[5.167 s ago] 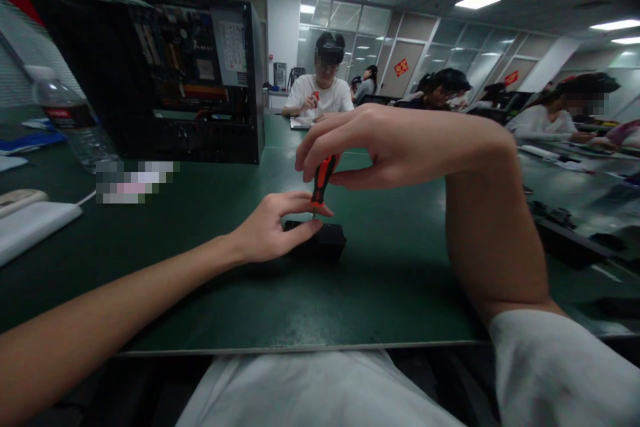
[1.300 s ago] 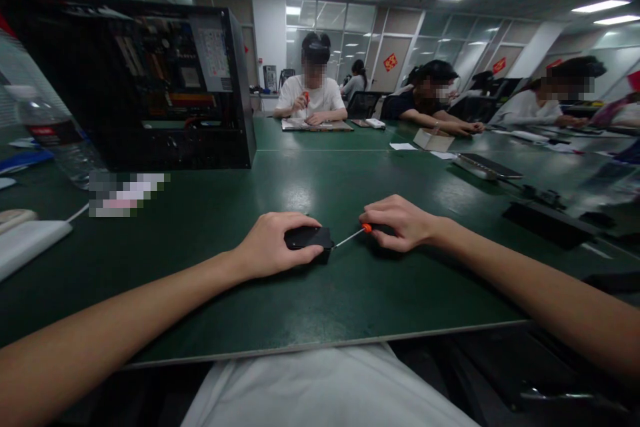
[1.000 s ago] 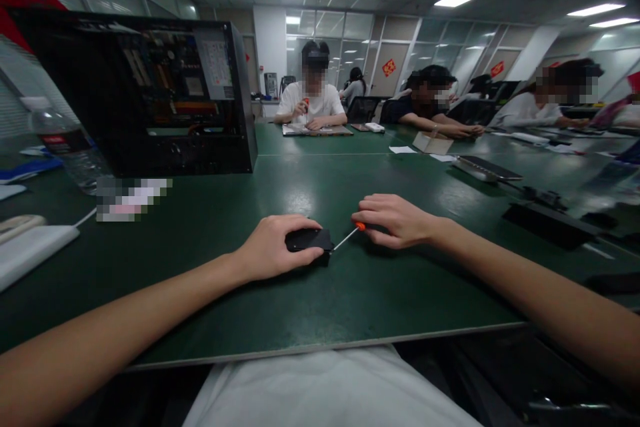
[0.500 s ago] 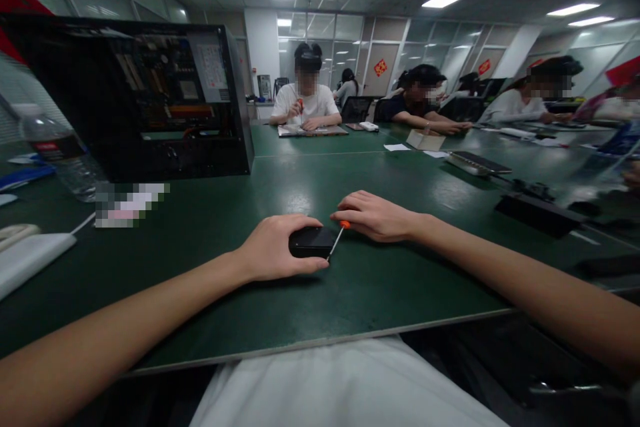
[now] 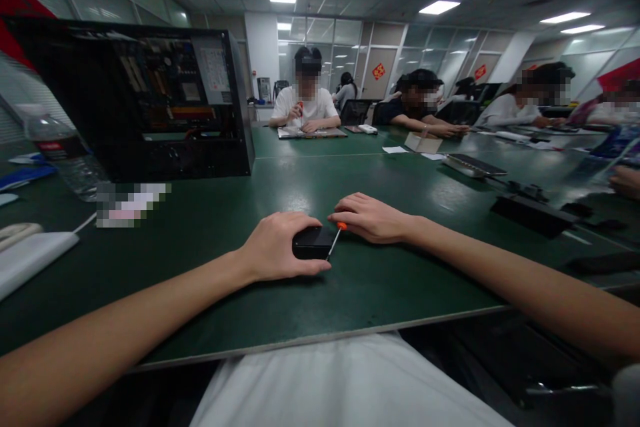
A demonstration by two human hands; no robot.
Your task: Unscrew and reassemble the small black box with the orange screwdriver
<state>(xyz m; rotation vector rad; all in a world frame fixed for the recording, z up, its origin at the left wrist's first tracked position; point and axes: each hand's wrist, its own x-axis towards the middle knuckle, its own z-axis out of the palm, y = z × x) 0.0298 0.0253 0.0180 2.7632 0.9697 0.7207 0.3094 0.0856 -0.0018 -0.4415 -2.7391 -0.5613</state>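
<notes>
On the green table [image 5: 380, 293] I see a small black box-shaped part [image 5: 313, 243]; its kind does not show. My left hand [image 5: 280, 245] is wrapped round it from the left, thumb along the near side and fingers along the far side. A screwdriver [image 5: 335, 243] with an orange handle and a thin metal shaft is pinched in my right hand [image 5: 367, 217]. It slants down toward the near right corner of the black part, where its tip is too small to tell whether it touches. My right fingers cover part of the handle.
An open black computer case [image 5: 175, 100] stands at the left, beside a plastic bottle [image 5: 63, 153]. Black parts [image 5: 533, 213] and a metal unit [image 5: 473, 165] lie to the right. Across the table, a person [image 5: 306, 103] holds a red-handled tool; others sit further right.
The black part and my left hand have shifted very slightly right. My right hand and the screwdriver have moved a touch to the left.
</notes>
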